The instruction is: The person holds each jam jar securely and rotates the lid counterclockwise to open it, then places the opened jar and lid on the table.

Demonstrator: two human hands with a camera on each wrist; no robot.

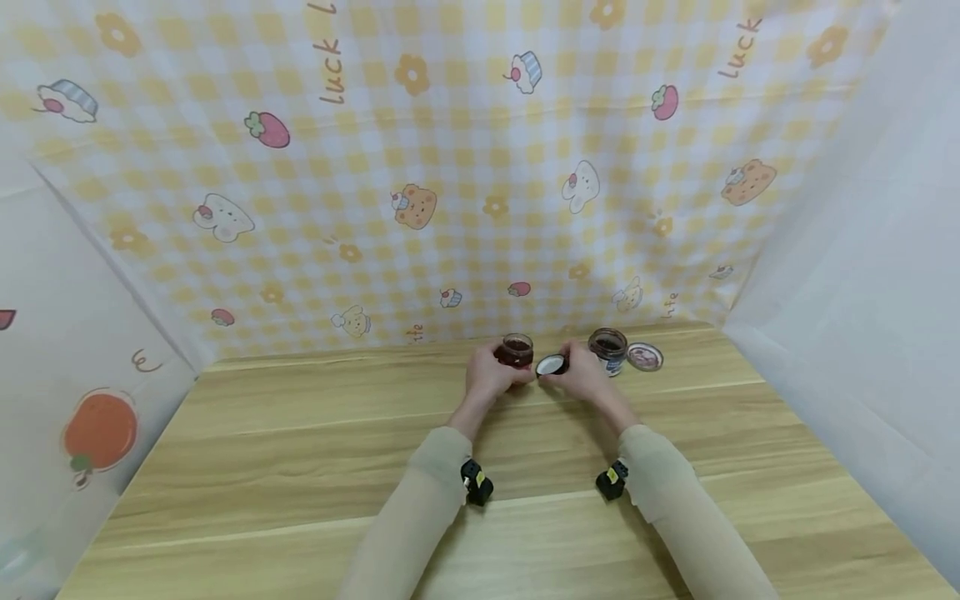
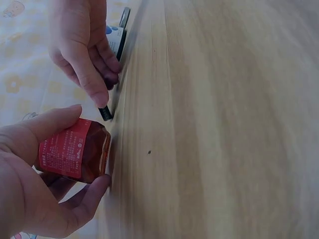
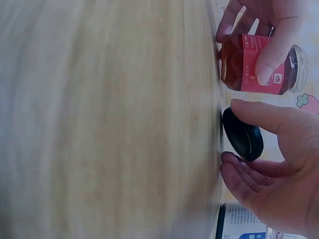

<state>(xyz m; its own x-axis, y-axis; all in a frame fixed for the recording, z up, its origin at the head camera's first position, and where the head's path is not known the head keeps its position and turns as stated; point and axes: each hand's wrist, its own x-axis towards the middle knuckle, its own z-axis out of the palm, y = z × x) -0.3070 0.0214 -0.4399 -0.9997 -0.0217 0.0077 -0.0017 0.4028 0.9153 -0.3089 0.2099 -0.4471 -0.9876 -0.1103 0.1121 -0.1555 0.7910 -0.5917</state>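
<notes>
At the back of the table stands an open glass jar [image 1: 517,356] with a red label and dark reddish contents. My left hand [image 1: 489,375] grips it round the side, with the thumb across the label [image 3: 253,52] in the right wrist view. Just to the right, my right hand [image 1: 587,377] pinches a round black lid [image 1: 552,365] between thumb and fingers. The lid is tilted, its white inside showing in the head view, and it is apart from the jar. In the right wrist view the lid's edge [image 3: 244,135] is close to the tabletop.
Right of my right hand stands a second open jar [image 1: 615,364] with dark contents and a white and blue label. A loose round lid [image 1: 647,357] lies beside it. A checked cloth [image 1: 450,167] hangs behind the wooden table [image 1: 300,467].
</notes>
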